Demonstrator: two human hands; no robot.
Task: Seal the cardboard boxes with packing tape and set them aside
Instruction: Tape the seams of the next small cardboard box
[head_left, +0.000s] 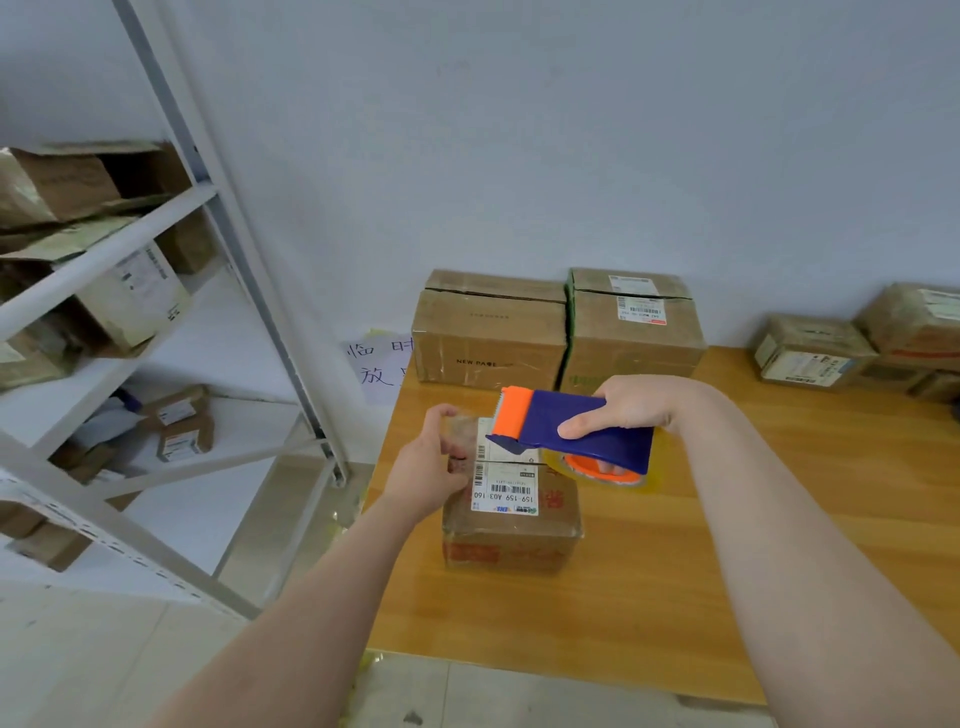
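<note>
Packing tape (464, 434) is pinched at its free end between the thumb and curled fingers (442, 415) of the left hand (434, 462). The clear strip is stretched in the air just above a small cardboard box (511, 527) at the near left of a wooden table (675, 561). Just to the right, the right hand (636, 405) is clamped on a blue-and-orange tape dispenser (576, 426), thumb along its side and fingers hooked through the roll's core. Whether the left palm touches the box cannot be told.

With both hands busy, nothing appears to pin the box down, so a firm pull could drag or tip it. The strip is short and transparent. It could fold back on itself, cling to the fingers, or land askew and miss the flap seam. The seam seems to run under the shipping label (506, 493), where wrinkled tape could blur the barcode. The dispenser's toothed edge sits near the left fingers, so a slip at the cut could nick them.

Two larger boxes (491, 332) stand against the far wall, with smaller parcels (810, 353) at far right. A shelving rack (104, 260) holding more cartons rises on the left.
</note>
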